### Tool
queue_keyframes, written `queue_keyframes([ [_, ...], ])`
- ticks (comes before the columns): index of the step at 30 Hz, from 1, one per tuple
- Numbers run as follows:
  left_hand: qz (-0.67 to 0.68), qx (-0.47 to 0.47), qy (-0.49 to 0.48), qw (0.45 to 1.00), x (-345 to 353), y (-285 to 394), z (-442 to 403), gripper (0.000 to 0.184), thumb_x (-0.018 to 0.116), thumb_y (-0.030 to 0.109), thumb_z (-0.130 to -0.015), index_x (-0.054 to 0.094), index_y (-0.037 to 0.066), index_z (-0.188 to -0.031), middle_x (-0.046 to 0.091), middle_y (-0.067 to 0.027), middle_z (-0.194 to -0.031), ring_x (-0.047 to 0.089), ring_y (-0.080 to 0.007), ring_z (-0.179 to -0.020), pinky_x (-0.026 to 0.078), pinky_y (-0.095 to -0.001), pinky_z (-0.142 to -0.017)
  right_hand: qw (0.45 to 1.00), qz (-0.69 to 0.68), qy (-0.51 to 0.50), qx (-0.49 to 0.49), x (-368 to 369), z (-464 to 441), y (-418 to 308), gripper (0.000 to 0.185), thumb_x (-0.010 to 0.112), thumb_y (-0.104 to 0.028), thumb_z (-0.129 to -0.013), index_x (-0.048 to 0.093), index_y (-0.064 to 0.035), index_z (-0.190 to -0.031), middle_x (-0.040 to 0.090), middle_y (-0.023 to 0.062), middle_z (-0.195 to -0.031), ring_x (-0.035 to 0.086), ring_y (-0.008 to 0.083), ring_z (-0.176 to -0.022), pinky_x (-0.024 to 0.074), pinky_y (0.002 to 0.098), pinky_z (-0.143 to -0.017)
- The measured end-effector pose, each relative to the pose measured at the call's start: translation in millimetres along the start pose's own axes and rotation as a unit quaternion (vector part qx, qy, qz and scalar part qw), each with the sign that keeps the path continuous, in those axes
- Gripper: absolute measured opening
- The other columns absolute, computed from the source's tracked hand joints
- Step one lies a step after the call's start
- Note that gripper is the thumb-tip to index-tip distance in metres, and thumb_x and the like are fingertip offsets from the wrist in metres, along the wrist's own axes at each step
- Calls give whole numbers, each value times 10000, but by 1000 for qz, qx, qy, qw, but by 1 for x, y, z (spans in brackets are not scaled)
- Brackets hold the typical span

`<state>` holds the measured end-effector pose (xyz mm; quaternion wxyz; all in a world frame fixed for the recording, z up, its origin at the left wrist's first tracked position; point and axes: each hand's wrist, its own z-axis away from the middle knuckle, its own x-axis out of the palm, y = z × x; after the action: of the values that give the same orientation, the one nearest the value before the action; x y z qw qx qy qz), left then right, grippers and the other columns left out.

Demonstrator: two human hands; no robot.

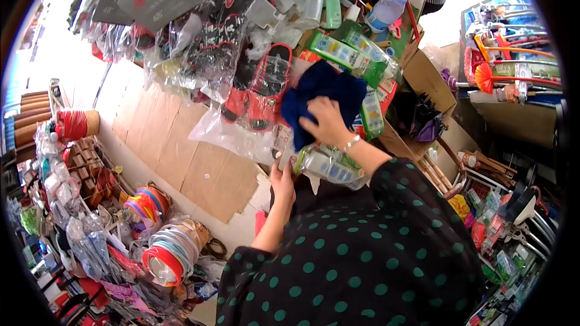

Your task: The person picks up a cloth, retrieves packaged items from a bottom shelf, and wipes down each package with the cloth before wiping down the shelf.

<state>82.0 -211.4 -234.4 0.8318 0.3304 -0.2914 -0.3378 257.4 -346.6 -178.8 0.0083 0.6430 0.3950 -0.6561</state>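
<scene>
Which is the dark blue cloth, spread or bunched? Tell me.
Bunched, not spread flat: the dark blue cloth shows creases and an uneven outline, with the right hand on it.

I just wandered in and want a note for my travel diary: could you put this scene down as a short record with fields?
Right hand: on a dark blue cloth, whether gripping it is unclear
Left hand: at the end of a clear plastic package, grip unclear
Wrist: bracelet on the right
Clothing: black top with green dots
Beyond the hands: green-and-white packs, bottle
Upper left: grey boxes
Floor: flattened cardboard
</scene>
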Motion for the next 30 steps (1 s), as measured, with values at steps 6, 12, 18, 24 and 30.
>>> queue_keyframes([
  [6, -1, -2, 26, 1000, 10, -6, -2, 308, 505, 35, -900, 434, 16, -1198, 601, -66, -988, 579, -131, -846, 493, -261, -724, 989, 69, -64, -115, 23, 31, -17, 347, 665, -375, -683, 590, -113, -897, 531, 44, -1080, 422, 253, -1127, 307, 445, -903],
  [12, 38, -62, 32, 997, 17, 8, 7, 367, 490, 62, -911, 390, 50, -1264, 599, -73, -1016, 587, -141, -859, 514, -300, -672, 989, 147, 2, -25, 24, -10, 6, 333, 649, -351, -698, 608, -105, -918, 540, 40, -1074, 406, 252, -1119, 290, 461, -897],
  [18, 183, -132, -2, 974, 10, 6, -7, 313, 464, 59, -892, 457, 60, -1205, 575, -71, -1081, 615, -219, -907, 532, -356, -796, 988, -52, -89, -112, 15, 60, -55, 353, 700, -344, -612, 569, -105, -837, 561, 47, -1021, 439, 252, -1109, 302, 454, -889],
  [24, 189, -155, -20, 970, 5, 7, -5, 183, 391, 135, -962, 476, 74, -1112, 592, -103, -1094, 609, -279, -970, 522, -463, -847, 991, 85, -44, -94, 10, 14, -21, 421, 740, -255, -582, 568, -125, -944, 572, 47, -1013, 477, 242, -1053, 312, 427, -883],
  [30, 288, -168, -124, 934, -1, 23, -12, 466, 295, 411, -943, 494, 73, -1195, 538, -113, -1227, 530, -277, -1115, 442, -447, -935, 993, -53, -82, -70, 13, 50, -65, 333, 715, -267, -622, 617, -174, -926, 577, 9, -863, 488, 223, -934, 335, 387, -816],
])
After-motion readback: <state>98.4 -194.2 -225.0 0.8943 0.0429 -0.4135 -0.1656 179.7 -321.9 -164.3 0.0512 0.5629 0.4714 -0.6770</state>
